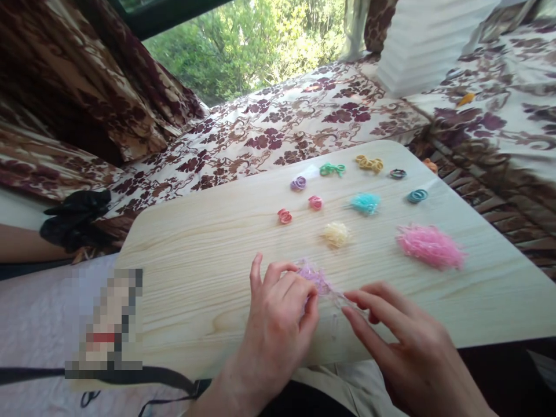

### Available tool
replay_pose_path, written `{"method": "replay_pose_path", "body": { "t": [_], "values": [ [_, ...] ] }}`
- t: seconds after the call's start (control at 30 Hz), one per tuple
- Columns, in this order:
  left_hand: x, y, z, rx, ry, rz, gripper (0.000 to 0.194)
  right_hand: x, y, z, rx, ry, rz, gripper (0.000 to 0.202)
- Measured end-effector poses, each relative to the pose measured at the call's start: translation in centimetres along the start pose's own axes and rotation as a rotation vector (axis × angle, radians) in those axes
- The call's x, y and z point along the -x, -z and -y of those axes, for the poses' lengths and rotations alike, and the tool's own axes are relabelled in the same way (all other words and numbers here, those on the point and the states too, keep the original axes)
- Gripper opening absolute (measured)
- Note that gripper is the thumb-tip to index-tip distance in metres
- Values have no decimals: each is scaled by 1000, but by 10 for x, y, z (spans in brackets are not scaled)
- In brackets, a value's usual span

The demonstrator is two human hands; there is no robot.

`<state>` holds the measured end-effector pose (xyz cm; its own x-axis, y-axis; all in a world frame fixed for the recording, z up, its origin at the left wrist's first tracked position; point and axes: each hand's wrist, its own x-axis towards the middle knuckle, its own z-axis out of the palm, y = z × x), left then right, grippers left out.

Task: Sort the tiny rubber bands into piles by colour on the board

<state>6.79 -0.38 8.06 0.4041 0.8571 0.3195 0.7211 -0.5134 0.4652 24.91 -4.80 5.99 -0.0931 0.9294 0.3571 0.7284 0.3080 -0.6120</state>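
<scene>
A tangled clump of tiny lilac elastic bands [313, 277] is seen at the near edge of the pale wooden counter [195, 255], pinched by curled fingers of the left hand [278, 324]. A thin strand drawn from the clump is nipped between thumb and forefinger of the right hand [403, 341], its other fingers loosely spread. Beyond, a pink heap [430, 246], a cream heap [336, 234], a turquoise heap [365, 202] and small coloured coils are laid out. The strand itself is blurred, and both wrists are cut off by the frame.
</scene>
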Motion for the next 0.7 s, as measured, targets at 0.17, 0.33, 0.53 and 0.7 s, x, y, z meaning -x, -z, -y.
{"method": "replay_pose_path", "body": {
  "t": [0.17, 0.33, 0.53, 0.7],
  "values": [
    [4, 4, 1, 11, 11, 45, 17, -8, -11, 11, -59, 21, -27, 13],
    [5, 4, 0, 29, 10, 60, 18, -12, -11, 15, -112, 20, 4, 15],
    [2, 5, 12, -8, 45, -18, 14, -5, 15, -18, 51, -84, -58, 11],
    [3, 7, 21, -44, 66, -55, 12, -10, 52, -55, 402, -201, -190, 20]
  ]
}}
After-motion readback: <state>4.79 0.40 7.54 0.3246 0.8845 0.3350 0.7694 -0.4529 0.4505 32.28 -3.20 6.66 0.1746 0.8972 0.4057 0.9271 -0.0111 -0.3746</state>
